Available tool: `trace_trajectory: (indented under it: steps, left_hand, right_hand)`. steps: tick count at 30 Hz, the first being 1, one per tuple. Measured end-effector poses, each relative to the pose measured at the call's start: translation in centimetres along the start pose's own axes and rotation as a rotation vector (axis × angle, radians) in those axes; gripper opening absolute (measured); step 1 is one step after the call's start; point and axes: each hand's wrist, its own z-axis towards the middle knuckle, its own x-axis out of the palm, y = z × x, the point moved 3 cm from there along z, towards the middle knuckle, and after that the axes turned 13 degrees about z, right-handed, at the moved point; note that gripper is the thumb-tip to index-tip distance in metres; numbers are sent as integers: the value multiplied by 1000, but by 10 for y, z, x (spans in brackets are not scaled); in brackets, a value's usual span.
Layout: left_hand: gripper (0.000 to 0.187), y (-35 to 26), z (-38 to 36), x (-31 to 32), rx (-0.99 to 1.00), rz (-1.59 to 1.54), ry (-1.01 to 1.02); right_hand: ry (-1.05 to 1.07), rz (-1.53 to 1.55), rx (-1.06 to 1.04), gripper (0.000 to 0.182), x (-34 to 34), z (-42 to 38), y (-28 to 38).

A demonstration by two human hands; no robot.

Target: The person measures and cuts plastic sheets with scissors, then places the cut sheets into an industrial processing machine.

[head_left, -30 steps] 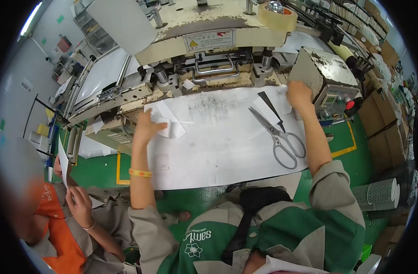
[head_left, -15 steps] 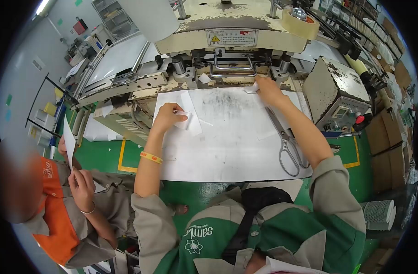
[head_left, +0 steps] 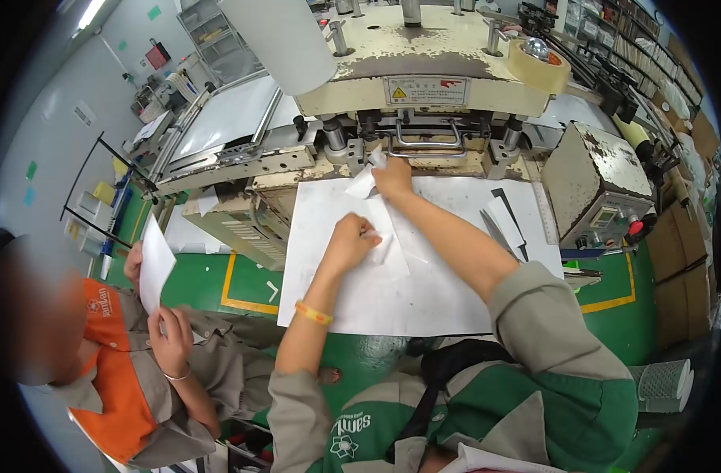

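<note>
A large white sheet (head_left: 447,303) with grey smudges lies on the work surface of the press. My left hand (head_left: 348,243) is closed on a small white scrap of paper (head_left: 382,249), just above other white strips near the sheet's left part. Farther back, my right hand (head_left: 393,177) pinches a crumpled white piece of paper (head_left: 363,184) at the sheet's back edge. A pair of scissors (head_left: 508,217) lies on the right of the sheet, its handles hidden under my right forearm.
The press (head_left: 423,67) with its metal bar handle (head_left: 429,143) stands directly behind the sheet. A control box (head_left: 601,189) is at the right. Yellow tape (head_left: 538,67) rests on top of the machine. At the left, a co-worker (head_left: 139,355) holds a white sheet (head_left: 155,264).
My right hand has crossed from the right side of the sheet to the back left, with white paper in it. My left hand stays by the strips. The camera view has shifted.
</note>
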Motion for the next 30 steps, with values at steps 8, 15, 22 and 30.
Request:
trace_trajectory:
  steps: [8, 15, 22, 30]
  left_hand:
    - [25, 34, -36, -6, -45, -203, -201]
    - [20, 29, -48, -23, -11, -538, -126]
    - [14, -18, -24, -21, 45, -703, 175]
    - [15, -53, -1, 37, 108, -687, 464]
  right_hand:
    - [-223, 46, 192, 14, 1, -20, 34]
    - [160, 236, -152, 48, -133, -47, 14]
    - [265, -315, 29, 42, -298, -103, -3]
    - [147, -450, 31, 42, -251, -87, -63]
